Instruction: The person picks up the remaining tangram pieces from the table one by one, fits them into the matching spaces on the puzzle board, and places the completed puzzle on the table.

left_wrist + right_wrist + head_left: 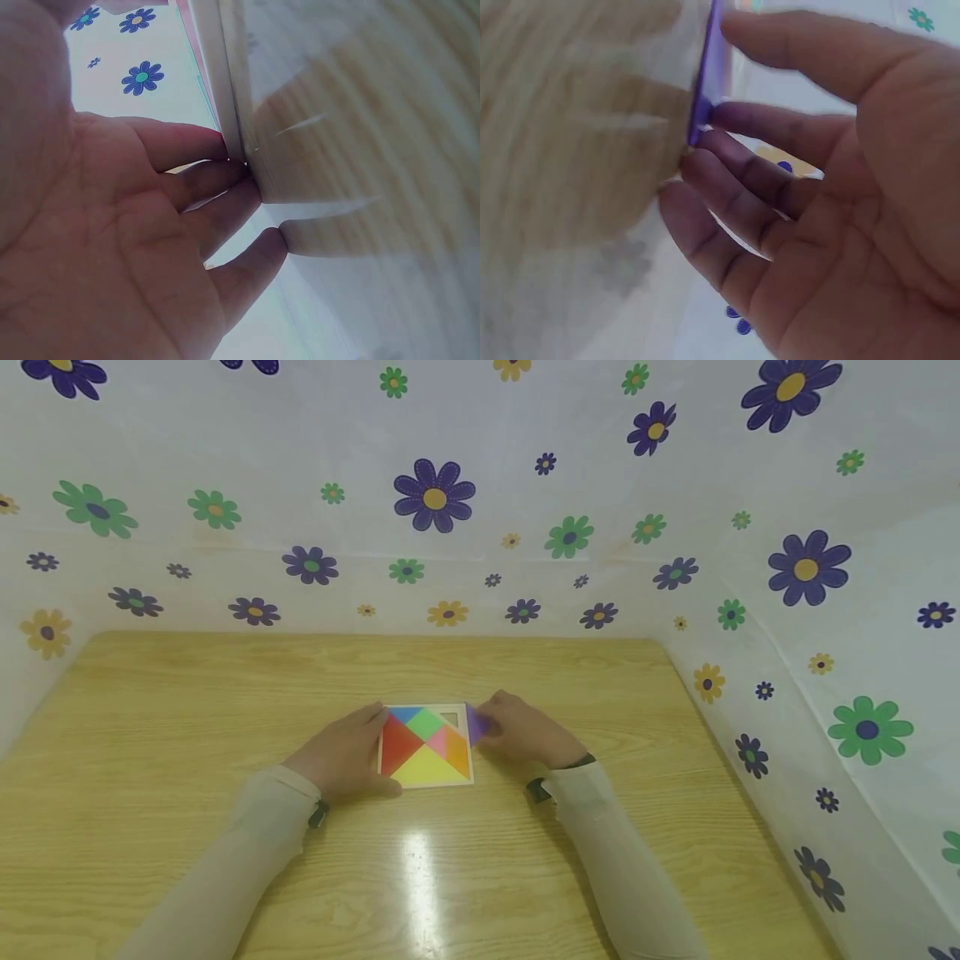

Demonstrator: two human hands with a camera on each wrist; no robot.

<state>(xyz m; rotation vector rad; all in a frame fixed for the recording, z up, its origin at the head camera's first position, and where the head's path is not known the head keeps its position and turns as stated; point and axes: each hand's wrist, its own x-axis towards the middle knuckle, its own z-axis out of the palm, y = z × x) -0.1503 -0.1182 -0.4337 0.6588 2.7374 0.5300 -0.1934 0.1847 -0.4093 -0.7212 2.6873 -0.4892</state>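
Wooden table (187,735) within flower-printed white walls (525,485).

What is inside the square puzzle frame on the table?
Inside the frame lie coloured flat pieces: red, yellow, orange, green, pink and blue. One gap at the far right corner is bare. The purple piece is outside, in the right hand.

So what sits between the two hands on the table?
In the head view, the square tangram tray of coloured pieces lies between the left hand and right hand, which holds a purple piece.
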